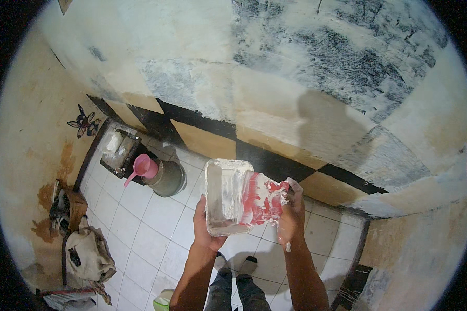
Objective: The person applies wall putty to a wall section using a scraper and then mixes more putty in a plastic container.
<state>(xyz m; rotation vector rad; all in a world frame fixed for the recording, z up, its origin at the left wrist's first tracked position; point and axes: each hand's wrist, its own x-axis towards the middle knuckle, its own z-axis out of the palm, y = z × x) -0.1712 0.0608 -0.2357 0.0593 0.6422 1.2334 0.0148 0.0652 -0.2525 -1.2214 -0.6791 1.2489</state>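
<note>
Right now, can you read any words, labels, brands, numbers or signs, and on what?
None can be read.
The shallow white rectangular tray in the left hand, the flat red paste-smeared spreader in the right hand and the pink plastic dipper show no legible lettering.
The dark winged wall figure is too small to check.

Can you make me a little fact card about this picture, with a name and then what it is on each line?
Left hand: holds the tray at its lower left; the hand is bare
Right hand: grips the flat red scraper; the hand has white smears
Scraper: smeared with white paste, over the tray's right edge
Wall ahead: patchy white and dark wall
Floor: white tiles
Floor, left: bucket with a pink dipper
</note>
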